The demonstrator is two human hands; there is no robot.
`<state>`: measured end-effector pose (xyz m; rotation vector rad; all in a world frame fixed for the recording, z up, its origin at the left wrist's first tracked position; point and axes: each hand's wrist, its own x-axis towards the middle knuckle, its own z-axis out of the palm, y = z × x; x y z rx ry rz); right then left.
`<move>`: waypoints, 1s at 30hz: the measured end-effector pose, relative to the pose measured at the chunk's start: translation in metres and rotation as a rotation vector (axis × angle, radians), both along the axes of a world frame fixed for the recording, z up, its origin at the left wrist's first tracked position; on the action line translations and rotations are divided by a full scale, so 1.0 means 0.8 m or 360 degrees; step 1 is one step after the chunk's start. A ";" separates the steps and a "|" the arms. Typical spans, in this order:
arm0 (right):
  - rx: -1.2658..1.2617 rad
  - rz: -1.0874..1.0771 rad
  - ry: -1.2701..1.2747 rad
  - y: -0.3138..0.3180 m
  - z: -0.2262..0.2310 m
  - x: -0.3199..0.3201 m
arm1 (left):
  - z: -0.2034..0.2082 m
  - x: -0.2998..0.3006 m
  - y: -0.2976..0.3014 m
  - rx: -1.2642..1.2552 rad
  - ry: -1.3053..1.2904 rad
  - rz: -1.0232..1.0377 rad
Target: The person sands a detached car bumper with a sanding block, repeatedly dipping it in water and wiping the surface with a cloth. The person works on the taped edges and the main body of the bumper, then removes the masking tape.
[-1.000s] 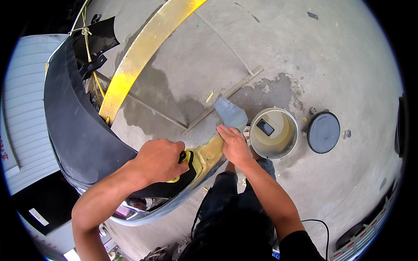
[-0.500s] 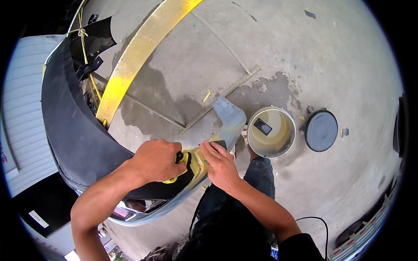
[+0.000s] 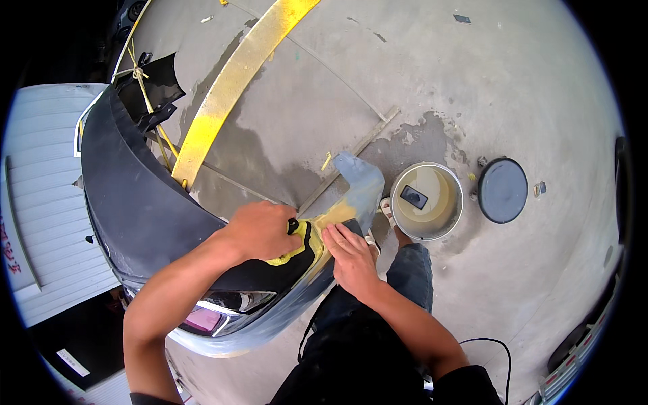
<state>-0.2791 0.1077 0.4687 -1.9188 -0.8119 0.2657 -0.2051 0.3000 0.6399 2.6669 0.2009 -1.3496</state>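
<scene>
A black car bumper [image 3: 145,209] curves across the left, its near edge and right end [image 3: 361,177] grey. Yellowish filler [image 3: 335,214] is smeared near that end. My left hand [image 3: 262,229] is closed over the bumper, its fingers curled round a crumpled yellow cloth [image 3: 290,255]. A small black part pokes out by its fingertips; what it belongs to is hidden. To its right, my right hand [image 3: 354,263] presses a dark piece of sandpaper [image 3: 352,225] flat on the filler, fingers together. Most of the sheet lies hidden under the fingers.
A metal bucket [image 3: 461,209] of cloudy water stands right of the bumper's end, a dark phone-like rectangle [image 3: 414,196] within its rim. Beside it is a round dark stool [image 3: 503,191]. A yellow-painted bar [image 3: 229,88] arches behind. A black cable [image 3: 496,341] hangs at lower right.
The whole view has shifted, carrying the bumper and left hand up and right. Against the bumper, my right hand and the sandpaper have slid nearer me, baring more of the yellowish filler.
</scene>
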 end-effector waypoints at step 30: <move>-0.0190 0.0300 0.0635 -0.002 -0.004 0.090 | 0.002 0.001 -0.003 0.0034 0.0036 -0.0031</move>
